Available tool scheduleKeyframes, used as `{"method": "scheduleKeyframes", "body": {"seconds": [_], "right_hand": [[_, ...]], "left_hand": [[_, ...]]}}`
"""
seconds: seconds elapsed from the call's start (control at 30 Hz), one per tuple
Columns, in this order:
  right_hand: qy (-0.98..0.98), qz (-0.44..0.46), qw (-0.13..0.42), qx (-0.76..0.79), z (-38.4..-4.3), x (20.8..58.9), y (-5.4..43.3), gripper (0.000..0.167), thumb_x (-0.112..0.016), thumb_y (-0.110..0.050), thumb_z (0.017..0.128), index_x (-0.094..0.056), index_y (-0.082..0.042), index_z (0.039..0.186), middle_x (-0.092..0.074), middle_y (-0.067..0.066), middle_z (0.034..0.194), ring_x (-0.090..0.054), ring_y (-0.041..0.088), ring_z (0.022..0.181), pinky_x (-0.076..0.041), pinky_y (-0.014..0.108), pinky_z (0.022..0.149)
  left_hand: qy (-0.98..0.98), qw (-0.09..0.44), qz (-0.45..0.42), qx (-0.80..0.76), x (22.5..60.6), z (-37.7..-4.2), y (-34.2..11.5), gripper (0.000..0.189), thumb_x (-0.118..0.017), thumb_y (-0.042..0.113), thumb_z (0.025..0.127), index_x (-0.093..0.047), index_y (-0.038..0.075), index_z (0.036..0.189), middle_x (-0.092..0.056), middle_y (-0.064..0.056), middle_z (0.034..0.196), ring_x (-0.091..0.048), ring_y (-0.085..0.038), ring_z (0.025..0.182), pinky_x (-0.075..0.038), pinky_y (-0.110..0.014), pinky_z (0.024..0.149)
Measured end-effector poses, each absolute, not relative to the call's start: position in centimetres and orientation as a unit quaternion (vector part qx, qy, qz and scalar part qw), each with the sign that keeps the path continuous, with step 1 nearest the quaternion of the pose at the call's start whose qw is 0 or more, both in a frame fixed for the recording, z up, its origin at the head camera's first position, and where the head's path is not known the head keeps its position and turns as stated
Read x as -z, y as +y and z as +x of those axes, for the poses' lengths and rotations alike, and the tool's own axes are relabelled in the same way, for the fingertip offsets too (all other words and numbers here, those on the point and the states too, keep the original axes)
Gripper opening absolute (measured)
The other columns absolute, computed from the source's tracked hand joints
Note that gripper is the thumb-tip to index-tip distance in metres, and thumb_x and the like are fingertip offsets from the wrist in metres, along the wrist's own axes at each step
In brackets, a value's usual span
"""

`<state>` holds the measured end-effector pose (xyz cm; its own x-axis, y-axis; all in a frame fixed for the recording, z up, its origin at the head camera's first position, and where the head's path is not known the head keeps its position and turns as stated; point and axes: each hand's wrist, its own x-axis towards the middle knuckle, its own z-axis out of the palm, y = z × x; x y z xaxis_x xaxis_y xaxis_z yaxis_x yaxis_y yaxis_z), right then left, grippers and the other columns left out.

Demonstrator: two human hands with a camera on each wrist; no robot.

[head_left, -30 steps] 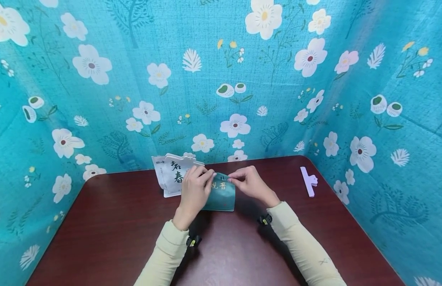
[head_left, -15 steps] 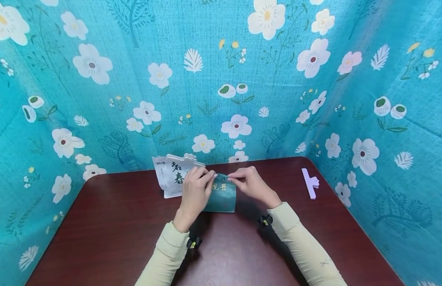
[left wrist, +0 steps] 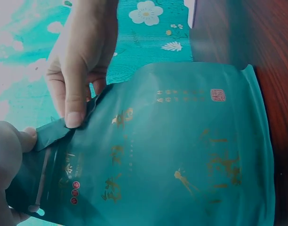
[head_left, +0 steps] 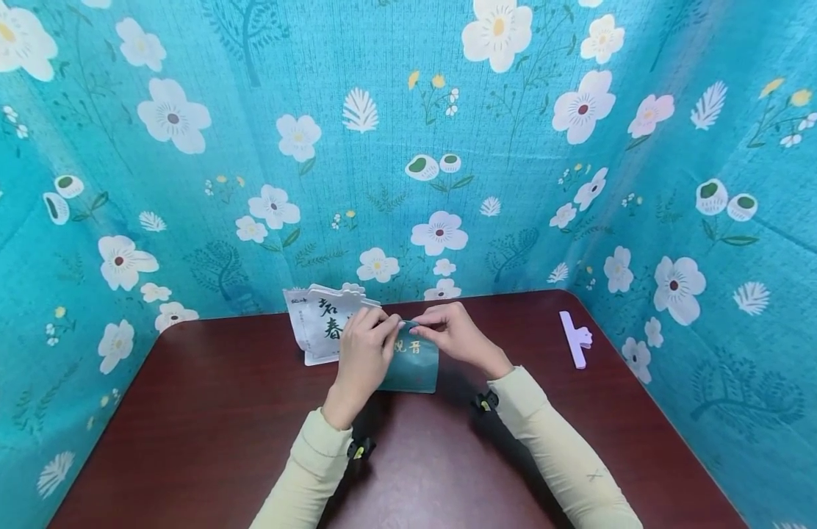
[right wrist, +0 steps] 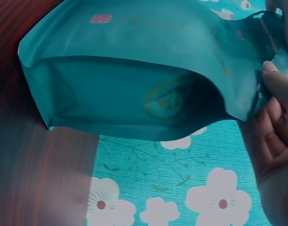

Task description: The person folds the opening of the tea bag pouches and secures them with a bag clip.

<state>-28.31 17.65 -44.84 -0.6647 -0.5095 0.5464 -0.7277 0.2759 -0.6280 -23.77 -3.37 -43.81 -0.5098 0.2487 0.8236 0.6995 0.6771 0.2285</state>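
A green bag with gold lettering point(head_left: 411, 373), a gusseted pouch, stands on the table between the two hands. My left hand point(head_left: 365, 351) pinches its top edge toward the left corner. Close beside it, thumb and fingers of my right hand point(head_left: 458, 338) grip the same edge further right. In the left wrist view, the bag point(left wrist: 153, 150) has a strip of its top edge bent over between the hands. From the right wrist view, the bag's side point(right wrist: 111, 92) is folded inward. Whether the top edge is torn cannot be made out.
Silver-white pouches with dark lettering point(head_left: 314, 328) stand behind the left hand, partly covered by it. A pale purple clip point(head_left: 573, 342) lies toward the right edge of the dark red table point(head_left: 223, 433). Flowered blue cloth point(head_left: 355, 184) hangs behind and at the sides.
My right hand has shifted slightly left, closer to the left hand. The bag's top edge between them is now bent over. My left hand holds almost the same place.
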Motion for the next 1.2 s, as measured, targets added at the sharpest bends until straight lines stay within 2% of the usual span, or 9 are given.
{"method": "scheduleKeyframes", "body": {"seconds": [0.07, 0.13, 0.27, 0.37, 0.67, 0.97, 1.07, 1.2], "right_hand": [[-0.792, 0.392, 0.134, -0.449, -28.4, 45.1, 17.6, 0.019, -0.076, -0.006, 0.090, -0.080, -0.006, 0.109, -0.077, 0.005, 0.089, -0.065, 0.016, 0.062, -0.046, 0.024, 0.053], [-0.797, 0.388, 0.141, -0.441, -28.5, 45.3, 17.6, 0.018, -0.076, -0.005, 0.091, -0.080, -0.006, 0.108, -0.077, 0.005, 0.089, -0.067, 0.014, 0.065, -0.050, 0.023, 0.055], [-0.796, 0.384, 0.131, -0.450, -28.4, 45.2, 17.6, 0.022, -0.074, -0.008, 0.092, -0.079, -0.009, 0.113, -0.077, 0.003, 0.095, -0.073, 0.011, 0.078, -0.059, 0.024, 0.066], [-0.784, 0.393, 0.120, -0.464, -28.3, 44.9, 17.3, 0.024, -0.073, -0.009, 0.094, -0.077, -0.009, 0.117, -0.076, 0.004, 0.101, -0.074, 0.014, 0.086, -0.060, 0.027, 0.073], [-0.785, 0.392, 0.183, -0.443, -28.5, 44.7, 16.2, 0.017, -0.074, -0.001, 0.091, -0.081, -0.007, 0.105, -0.078, 0.006, 0.094, -0.074, 0.015, 0.080, -0.058, 0.023, 0.064], [-0.771, 0.380, 0.147, -0.490, -26.8, 43.1, 16.0, 0.018, -0.072, 0.008, 0.089, -0.078, 0.004, 0.105, -0.076, 0.017, 0.094, -0.075, 0.030, 0.079, -0.061, 0.032, 0.069], [-0.767, 0.388, 0.154, -0.487, -26.6, 42.8, 16.1, 0.017, -0.073, 0.008, 0.088, -0.078, 0.004, 0.104, -0.076, 0.018, 0.094, -0.075, 0.028, 0.078, -0.061, 0.030, 0.069], [-0.770, 0.389, 0.189, -0.469, -27.3, 43.8, 16.2, 0.015, -0.075, 0.009, 0.086, -0.080, 0.004, 0.098, -0.077, 0.017, 0.090, -0.075, 0.023, 0.074, -0.059, 0.025, 0.063]], "left_hand": [[-0.825, 0.401, -0.289, 0.275, 43.8, -23.8, -3.3, 0.009, -0.073, 0.013, 0.095, -0.080, 0.007, 0.096, -0.060, -0.003, 0.081, -0.051, -0.021, 0.072, -0.044, -0.035, 0.066], [-0.827, 0.400, -0.287, 0.272, 43.9, -23.8, -3.2, 0.010, -0.072, 0.013, 0.095, -0.080, 0.008, 0.095, -0.060, -0.003, 0.082, -0.052, -0.021, 0.073, -0.044, -0.034, 0.066], [-0.825, 0.403, -0.285, 0.274, 43.8, -23.9, -3.2, 0.009, -0.072, 0.014, 0.095, -0.080, 0.008, 0.096, -0.060, -0.003, 0.082, -0.052, -0.022, 0.074, -0.044, -0.035, 0.066], [-0.822, 0.409, -0.287, 0.274, 43.9, -24.0, -3.2, 0.008, -0.074, 0.013, 0.094, -0.080, 0.008, 0.096, -0.060, -0.003, 0.081, -0.052, -0.021, 0.072, -0.044, -0.035, 0.065], [-0.825, 0.417, -0.276, 0.263, 44.0, -23.8, -3.2, 0.009, -0.073, 0.012, 0.094, -0.080, 0.008, 0.099, -0.061, -0.003, 0.081, -0.052, -0.021, 0.071, -0.043, -0.034, 0.064], [-0.826, 0.427, -0.267, 0.254, 44.2, -23.7, -2.8, 0.011, -0.073, 0.012, 0.095, -0.080, 0.008, 0.101, -0.063, -0.006, 0.083, -0.053, -0.023, 0.073, -0.045, -0.035, 0.065], [-0.824, 0.428, -0.268, 0.256, 44.2, -23.6, -2.9, 0.010, -0.074, 0.012, 0.094, -0.080, 0.008, 0.100, -0.063, -0.005, 0.083, -0.053, -0.023, 0.072, -0.045, -0.035, 0.064], [-0.824, 0.427, -0.267, 0.259, 44.2, -23.6, -2.8, 0.010, -0.073, 0.013, 0.095, -0.080, 0.008, 0.100, -0.063, -0.004, 0.082, -0.052, -0.022, 0.072, -0.044, -0.035, 0.064]]}}
